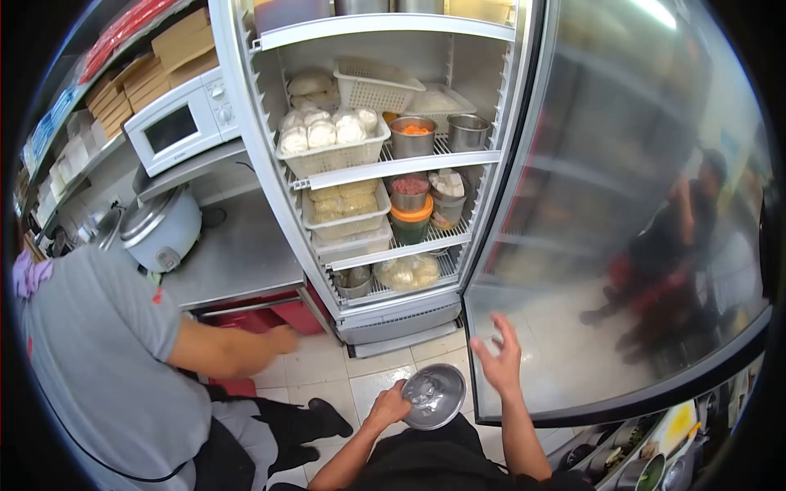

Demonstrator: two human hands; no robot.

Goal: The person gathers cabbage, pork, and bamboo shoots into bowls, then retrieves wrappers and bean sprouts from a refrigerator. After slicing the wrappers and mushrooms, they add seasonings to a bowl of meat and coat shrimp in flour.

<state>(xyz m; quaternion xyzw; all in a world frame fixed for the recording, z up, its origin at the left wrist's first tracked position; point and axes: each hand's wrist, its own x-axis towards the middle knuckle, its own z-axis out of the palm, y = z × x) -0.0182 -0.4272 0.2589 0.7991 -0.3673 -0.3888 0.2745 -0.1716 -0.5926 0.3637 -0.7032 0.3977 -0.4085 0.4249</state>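
Note:
My left hand (390, 406) grips the rim of a round metal bowl (435, 396), with the thumb over its left edge. Some whitish, shiny content or glare shows inside the bowl; I cannot make out which. My right hand (501, 357) is raised to the right of the bowl, fingers apart and holding nothing, near the lower edge of the open glass door (614, 204). In front stands the open fridge, where a white basket of wrapped white bundles (332, 143), a metal pot of orange pieces (413, 136) and an orange-rimmed container (411, 221) sit on the shelves.
A co-worker in a grey shirt (106, 335) stands close on the left, one arm reaching toward the fridge's lower left. Behind are a steel counter (237, 254), a rice cooker (161, 233) and a microwave (184, 123). Food containers (643, 470) line the lower right.

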